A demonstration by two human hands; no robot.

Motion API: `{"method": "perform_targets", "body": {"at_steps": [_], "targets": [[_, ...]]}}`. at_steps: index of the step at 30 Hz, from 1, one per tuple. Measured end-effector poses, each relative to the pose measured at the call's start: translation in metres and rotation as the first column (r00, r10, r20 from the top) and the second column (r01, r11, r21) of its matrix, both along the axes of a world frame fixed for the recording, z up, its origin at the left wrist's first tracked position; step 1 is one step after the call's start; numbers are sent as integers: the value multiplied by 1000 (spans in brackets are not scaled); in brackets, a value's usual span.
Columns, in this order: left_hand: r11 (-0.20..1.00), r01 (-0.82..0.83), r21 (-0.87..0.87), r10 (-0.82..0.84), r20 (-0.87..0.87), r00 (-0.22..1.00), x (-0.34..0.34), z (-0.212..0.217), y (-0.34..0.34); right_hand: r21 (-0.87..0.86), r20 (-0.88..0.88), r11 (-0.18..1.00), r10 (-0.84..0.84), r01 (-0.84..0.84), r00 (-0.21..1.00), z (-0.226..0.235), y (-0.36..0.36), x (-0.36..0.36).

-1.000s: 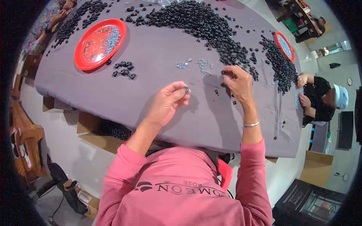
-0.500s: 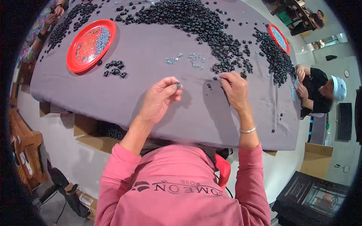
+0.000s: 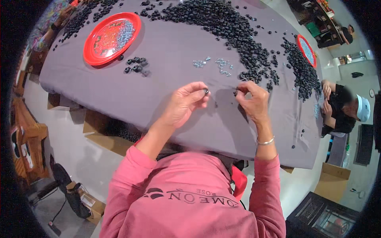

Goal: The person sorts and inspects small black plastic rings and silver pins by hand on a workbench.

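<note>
Worktop (image 3: pixel 170 45), covered in grey cloth; its far edge is cut off at 12 o'clock. A large pile of black beads (image 3: pixel 216 20) curves from 12 towards 2 o'clock and leaves the view at the top. A red plate (image 3: pixel 87 50) lies at 10 o'clock from the left hand (image 3: pixel 185 101), whose grip is narrow, thumb and forefinger pinching a bead. The grip of the right hand (image 3: pixel 255 103) is likewise narrow, a dark piece (image 3: pixel 235 93) at its fingertips towards 10 o'clock; whether this is pinched or lies just beyond cannot be told. A small group of beads (image 3: pixel 137 62), partly blurred, lies at the plate's 4 to 5 o'clock. The held bead (image 3: pixel 206 91), at 2 o'clock of the left hand, is black, rounded and glossy, partly covered by the fingers; its pale spot may be hole or reflection.
</note>
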State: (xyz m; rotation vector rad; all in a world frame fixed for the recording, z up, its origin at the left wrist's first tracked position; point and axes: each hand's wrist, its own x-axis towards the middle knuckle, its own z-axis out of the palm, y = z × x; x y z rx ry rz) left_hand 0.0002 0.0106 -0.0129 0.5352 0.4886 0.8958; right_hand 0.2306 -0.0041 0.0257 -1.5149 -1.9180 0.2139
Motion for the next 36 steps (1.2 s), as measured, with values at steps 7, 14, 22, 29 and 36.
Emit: {"method": "perform_targets", "body": {"at_steps": [7, 14, 22, 29, 36], "targets": [[1000, 22, -20, -21, 50, 999, -17, 1, -2, -247, -611, 962, -62, -116, 789, 14, -8, -64], [998, -18, -65, 24, 105, 994, -33, 0, -8, -192, -619, 947, 87, -258, 781, 11, -7, -90], [999, -5, -36, 9, 92, 996, -40, 3, -11, -71, -300, 967, 215, -246, 930, 27, -5, -99], [1000, -8, -27, 11, 127, 992, -40, -1, -8, -96, -80, 943, 311, -318, 947, 45, 1, -101], [997, -14, -75, 23, 119, 993, -42, -4, -8, -101, 65, 928, 366, -359, 928, 57, 3, -109]]}}
